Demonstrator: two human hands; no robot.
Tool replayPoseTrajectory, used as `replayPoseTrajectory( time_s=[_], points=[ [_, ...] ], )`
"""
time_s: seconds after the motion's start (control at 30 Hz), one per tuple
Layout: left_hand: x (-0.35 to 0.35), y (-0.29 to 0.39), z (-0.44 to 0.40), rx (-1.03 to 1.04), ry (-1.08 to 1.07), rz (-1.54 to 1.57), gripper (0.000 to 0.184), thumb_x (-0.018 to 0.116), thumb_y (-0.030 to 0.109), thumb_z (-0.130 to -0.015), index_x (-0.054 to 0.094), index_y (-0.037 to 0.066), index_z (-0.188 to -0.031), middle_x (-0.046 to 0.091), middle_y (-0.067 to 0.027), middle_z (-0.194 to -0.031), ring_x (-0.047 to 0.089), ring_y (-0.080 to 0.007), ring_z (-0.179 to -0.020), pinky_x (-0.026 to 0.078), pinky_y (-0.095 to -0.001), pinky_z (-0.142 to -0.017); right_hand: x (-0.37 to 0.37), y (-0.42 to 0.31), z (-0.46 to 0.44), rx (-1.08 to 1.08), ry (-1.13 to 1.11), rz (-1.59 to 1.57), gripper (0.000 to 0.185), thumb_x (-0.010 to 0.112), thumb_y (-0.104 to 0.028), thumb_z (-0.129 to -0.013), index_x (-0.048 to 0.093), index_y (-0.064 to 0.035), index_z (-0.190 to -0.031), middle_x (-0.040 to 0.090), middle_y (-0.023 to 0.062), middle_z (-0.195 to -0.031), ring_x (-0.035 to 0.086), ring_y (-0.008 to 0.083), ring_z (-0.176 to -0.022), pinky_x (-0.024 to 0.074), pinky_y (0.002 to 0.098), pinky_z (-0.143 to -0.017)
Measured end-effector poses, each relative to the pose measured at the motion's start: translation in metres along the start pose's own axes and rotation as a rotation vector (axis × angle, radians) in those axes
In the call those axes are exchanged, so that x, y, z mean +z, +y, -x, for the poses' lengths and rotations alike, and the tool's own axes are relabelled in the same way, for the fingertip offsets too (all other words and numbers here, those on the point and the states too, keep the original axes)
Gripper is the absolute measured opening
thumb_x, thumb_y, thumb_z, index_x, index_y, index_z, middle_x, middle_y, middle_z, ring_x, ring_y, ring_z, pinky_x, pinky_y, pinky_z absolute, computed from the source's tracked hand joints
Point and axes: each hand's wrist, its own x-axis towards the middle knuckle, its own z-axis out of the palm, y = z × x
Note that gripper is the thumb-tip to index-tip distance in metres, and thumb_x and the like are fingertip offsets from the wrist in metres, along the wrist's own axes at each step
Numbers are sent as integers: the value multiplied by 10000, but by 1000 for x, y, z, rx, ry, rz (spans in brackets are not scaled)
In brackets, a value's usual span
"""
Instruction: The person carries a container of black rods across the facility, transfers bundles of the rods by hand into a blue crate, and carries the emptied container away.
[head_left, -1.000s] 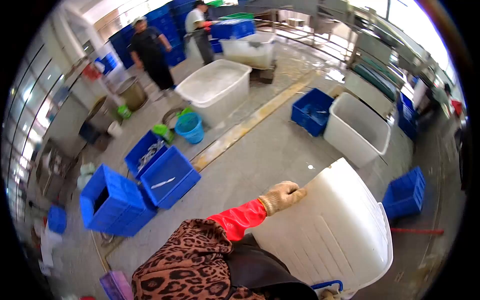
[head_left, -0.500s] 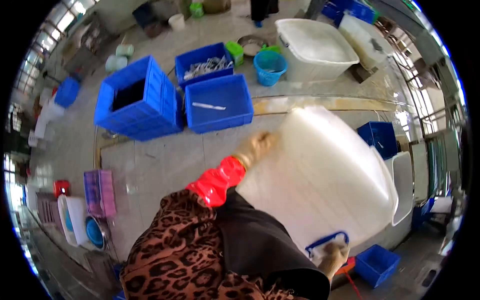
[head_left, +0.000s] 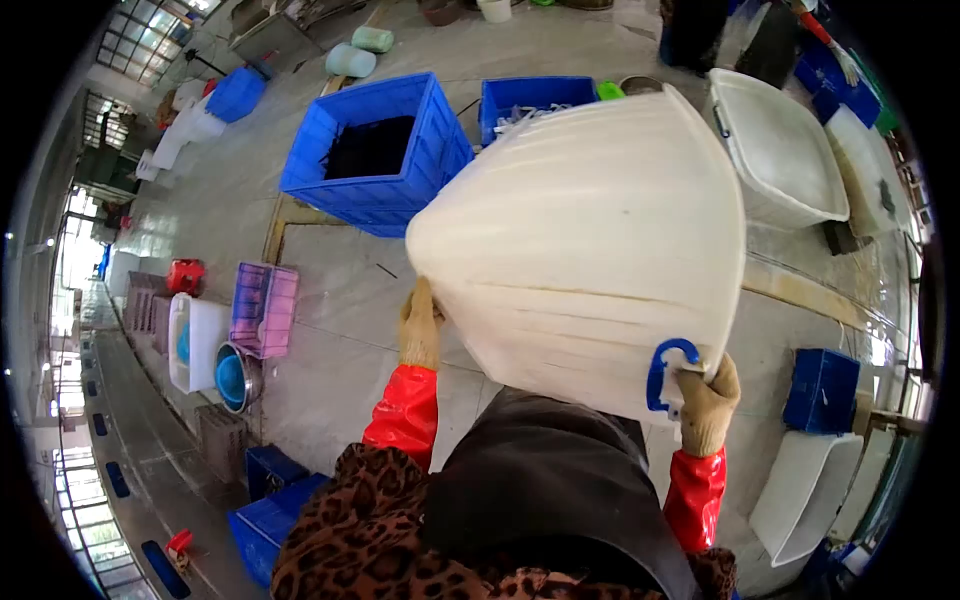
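Note:
A large white tub (head_left: 590, 240) is tilted on its side in front of my body, its ribbed outside facing me. My left hand (head_left: 421, 325), in a tan glove, presses against the tub's lower left corner, its fingertips partly hidden at the edge. My right hand (head_left: 709, 400), gloved too, is wrapped round the tub's rim at the lower right, beside a blue handle (head_left: 668, 375). Red sleeves cover both forearms. The inside of the tub is out of sight.
Stacked blue crates (head_left: 375, 160) and a blue crate of pale items (head_left: 535, 95) stand ahead. White tubs (head_left: 780, 150) are at the upper right. A pink crate (head_left: 264, 310) and a metal basin (head_left: 240, 377) are left. People's parts show at the top right.
The tub has swung left and up in front of my body, now covering part of the crates. My right hand has come into fuller view at the rim; the view has turned.

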Motion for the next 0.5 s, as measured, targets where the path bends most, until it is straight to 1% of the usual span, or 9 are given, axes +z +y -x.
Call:
replayPoseTrajectory(
  time_s=[0.03,0.07,0.1,0.17,0.23,0.3,0.33,0.4,0.5],
  points=[
    [-3,-12,-38,-10,64,53,336,451,360,-774,490,50,-900,480,5,-758,441,-84,-658,377,-225,-607,36,25,-34,-19,-38,-16,149,531,-24,-672,531,3,-818,516,11,-661,429,51,-549,355,175,-467],
    [-10,-22,-72,-8,81,43,336,451,360,-774,490,50,-900,480,5,-758,441,-84,-658,377,-225,-607,70,47,-69,-11,-81,-53,151,534,-22,-675,534,1,-825,523,15,-657,439,53,-548,362,177,-466],
    [-21,-30,-98,93,113,-35,353,435,372,-778,487,46,-905,483,4,-761,442,-84,-659,374,-223,-605,99,63,-99,-3,-124,-90,153,536,-19,-679,537,-2,-831,531,19,-652,448,55,-547,368,180,-465],
    [-34,-34,-120,247,84,-194,388,404,395,-784,481,38,-915,489,1,-769,445,-84,-662,370,-218,-599,130,73,-123,70,-152,-158,167,531,-10,-679,542,-9,-846,546,23,-659,468,57,-559,385,181,-481],
    [-38,-15,-110,8,203,10,426,396,393,-784,449,29,-1000,499,-21,-863,472,-118,-753,376,-235,-647,137,67,-117,201,-186,-121,173,518,0,-679,545,-19,-849,551,19,-677,476,58,-567,394,181,-491],
    [-35,-1,-74,-28,280,-50,438,399,377,-785,417,27,-1048,483,-44,-937,466,-146,-819,372,-251,-676,129,65,-106,293,-189,-125,199,531,30,-652,530,0,-848,547,22,-716,482,64,-618,404,180,-531],
    [-33,2,-69,-35,249,-84,438,399,377,-785,417,27,-1048,483,-44,-937,466,-146,-819,372,-251,-676,129,71,-105,253,-232,-96,186,535,26,-654,534,-14,-835,546,12,-701,478,54,-608,405,177,-530],
    [-26,7,-73,-21,326,-54,443,408,376,-781,408,28,-1054,469,-60,-952,454,-157,-839,370,-262,-694,127,75,-112,199,-247,30,156,519,23,-665,540,-35,-809,546,-1,-676,480,44,-598,405,178,-518],
    [-22,27,-79,-54,221,-159,444,419,369,-779,397,32,-1067,465,-70,-965,453,-164,-850,368,-268,-712,128,68,-117,276,-257,9,159,497,32,-663,544,-46,-794,546,-4,-664,480,42,-582,405,178,-507]
  ],
)
